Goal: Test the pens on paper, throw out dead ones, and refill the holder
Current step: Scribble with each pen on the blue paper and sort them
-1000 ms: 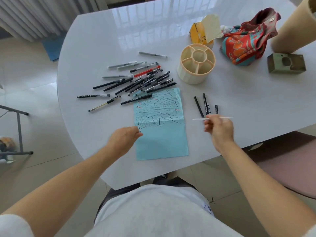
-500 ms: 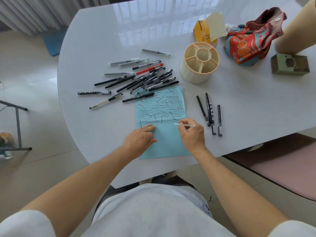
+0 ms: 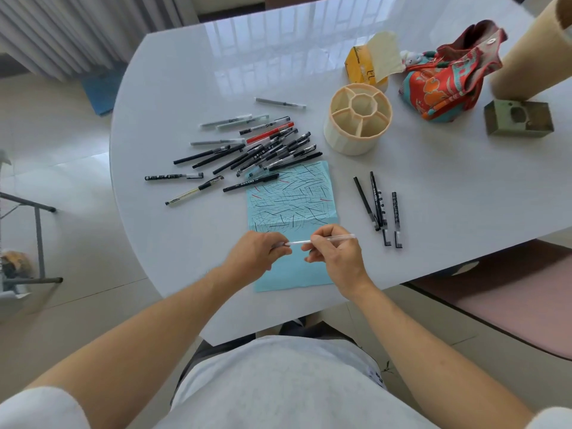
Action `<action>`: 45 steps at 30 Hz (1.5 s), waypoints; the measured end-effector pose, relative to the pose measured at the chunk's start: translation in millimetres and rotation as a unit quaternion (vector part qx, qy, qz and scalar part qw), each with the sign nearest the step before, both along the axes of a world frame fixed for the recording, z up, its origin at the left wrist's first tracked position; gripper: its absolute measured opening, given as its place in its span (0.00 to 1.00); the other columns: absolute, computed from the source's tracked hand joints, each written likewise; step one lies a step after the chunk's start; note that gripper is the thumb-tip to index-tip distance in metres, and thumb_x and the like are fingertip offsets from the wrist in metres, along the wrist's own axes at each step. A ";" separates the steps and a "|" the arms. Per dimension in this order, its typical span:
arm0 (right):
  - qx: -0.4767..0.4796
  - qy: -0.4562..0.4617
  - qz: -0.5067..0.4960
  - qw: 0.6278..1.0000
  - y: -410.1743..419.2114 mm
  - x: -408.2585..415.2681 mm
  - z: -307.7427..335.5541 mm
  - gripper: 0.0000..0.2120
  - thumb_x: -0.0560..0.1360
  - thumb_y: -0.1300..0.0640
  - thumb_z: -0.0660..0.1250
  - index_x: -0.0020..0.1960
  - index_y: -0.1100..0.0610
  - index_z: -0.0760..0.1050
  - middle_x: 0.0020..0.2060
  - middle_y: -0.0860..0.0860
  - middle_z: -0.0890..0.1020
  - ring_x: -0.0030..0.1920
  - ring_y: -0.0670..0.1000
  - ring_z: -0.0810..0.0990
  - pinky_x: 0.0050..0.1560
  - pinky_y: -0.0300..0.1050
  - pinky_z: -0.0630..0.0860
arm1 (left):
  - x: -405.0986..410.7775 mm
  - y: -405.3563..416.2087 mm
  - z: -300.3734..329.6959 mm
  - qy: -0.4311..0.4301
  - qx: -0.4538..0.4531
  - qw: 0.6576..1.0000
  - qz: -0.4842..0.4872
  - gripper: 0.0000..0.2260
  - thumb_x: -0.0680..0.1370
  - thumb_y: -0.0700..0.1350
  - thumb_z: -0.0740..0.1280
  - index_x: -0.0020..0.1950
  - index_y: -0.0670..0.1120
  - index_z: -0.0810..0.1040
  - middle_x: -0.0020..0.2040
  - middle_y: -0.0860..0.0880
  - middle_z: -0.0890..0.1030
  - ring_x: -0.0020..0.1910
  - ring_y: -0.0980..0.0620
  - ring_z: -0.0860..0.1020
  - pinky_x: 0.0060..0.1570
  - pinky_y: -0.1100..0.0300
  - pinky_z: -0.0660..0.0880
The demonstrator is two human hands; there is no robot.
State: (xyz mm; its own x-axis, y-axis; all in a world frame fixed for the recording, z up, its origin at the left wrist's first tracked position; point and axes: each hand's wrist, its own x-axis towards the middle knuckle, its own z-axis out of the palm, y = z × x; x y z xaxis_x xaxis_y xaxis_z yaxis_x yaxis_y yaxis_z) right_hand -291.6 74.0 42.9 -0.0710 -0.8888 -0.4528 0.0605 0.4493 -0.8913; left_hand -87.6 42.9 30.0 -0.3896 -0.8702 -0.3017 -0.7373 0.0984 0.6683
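Over the near half of the blue paper, both hands meet on one clear pen. The right hand pinches its barrel between thumb and curled fingers, the pen lying roughly level with its far end jutting out to the right. The left hand has its fingertips closed around the pen's left tip; something small and dark sits there, perhaps a cap, though it is too blurred to be sure. The far half of the paper is covered with short black test strokes and a few red ones.

Beyond and to the left of the paper a loose pile of pens lies spread on the white table, mostly black, with one red pen and several clear ones. Right of the paper three black pens lie side by side, apart from the pile. The cream round holder, divided into compartments, stands upright past the paper with nothing visible in it. Behind it are a yellow tissue pack, a patterned red fabric bag and a small grey-green box.
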 end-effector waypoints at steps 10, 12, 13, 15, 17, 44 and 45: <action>0.008 -0.007 0.044 0.999 3.3 8.1 -2.2 0.04 0.81 0.63 0.68 0.48 0.63 0.78 0.39 0.59 0.87 0.35 0.53 0.84 0.45 0.51 0.85 | 2.8 3.8 9.0 -0.045 -0.027 0.995 -0.087 0.07 0.81 0.47 0.66 0.47 0.45 0.80 0.32 0.52 0.77 0.32 0.50 0.75 0.35 0.53 0.73; 0.002 -0.005 0.061 0.998 4.2 11.8 -3.6 0.04 0.81 0.63 0.68 0.48 0.62 0.78 0.39 0.58 0.87 0.37 0.53 0.85 0.44 0.49 0.85 | 1.5 5.0 10.2 -0.044 -0.026 0.994 -0.095 0.07 0.81 0.46 0.65 0.49 0.45 0.81 0.37 0.49 0.81 0.36 0.48 0.77 0.38 0.53 0.74; 0.000 -0.004 0.063 0.998 4.3 14.2 -4.4 0.04 0.81 0.63 0.68 0.48 0.62 0.78 0.39 0.58 0.87 0.37 0.52 0.85 0.44 0.49 0.85 | 1.3 5.4 10.3 -0.040 -0.022 0.995 -0.092 0.07 0.81 0.45 0.65 0.49 0.44 0.81 0.39 0.49 0.83 0.37 0.48 0.79 0.39 0.53 0.75; -0.001 -0.004 0.059 0.998 3.9 20.4 -7.1 0.04 0.81 0.62 0.68 0.48 0.62 0.77 0.38 0.57 0.87 0.37 0.52 0.85 0.45 0.50 0.85 | 2.6 5.9 9.6 -0.043 -0.013 0.995 -0.085 0.08 0.81 0.43 0.63 0.49 0.44 0.81 0.41 0.49 0.84 0.40 0.48 0.80 0.41 0.52 0.76; 0.002 0.002 0.051 0.999 3.4 29.2 -9.9 0.05 0.82 0.62 0.68 0.47 0.62 0.77 0.39 0.58 0.87 0.38 0.54 0.86 0.44 0.49 0.85 | 6.7 6.4 8.0 -0.061 -0.007 0.995 -0.079 0.08 0.82 0.42 0.62 0.48 0.44 0.80 0.42 0.49 0.84 0.40 0.48 0.80 0.41 0.51 0.77; -0.148 0.529 0.387 0.741 -176.2 112.7 -35.9 0.17 0.75 0.63 0.66 0.63 0.54 0.78 0.57 0.53 0.79 0.53 0.57 0.80 0.53 0.49 0.76 | 149.7 25.0 -31.5 -0.283 0.099 0.934 0.194 0.22 0.79 0.61 0.55 0.33 0.46 0.69 0.31 0.49 0.76 0.31 0.48 0.74 0.29 0.57 0.67; -0.138 0.493 0.363 0.779 -170.8 106.5 -33.0 0.17 0.74 0.62 0.68 0.62 0.54 0.79 0.54 0.53 0.80 0.52 0.57 0.80 0.53 0.49 0.77 | 149.7 22.7 -30.9 -0.294 0.103 0.930 0.194 0.21 0.77 0.60 0.56 0.33 0.47 0.70 0.31 0.50 0.76 0.31 0.49 0.75 0.29 0.58 0.68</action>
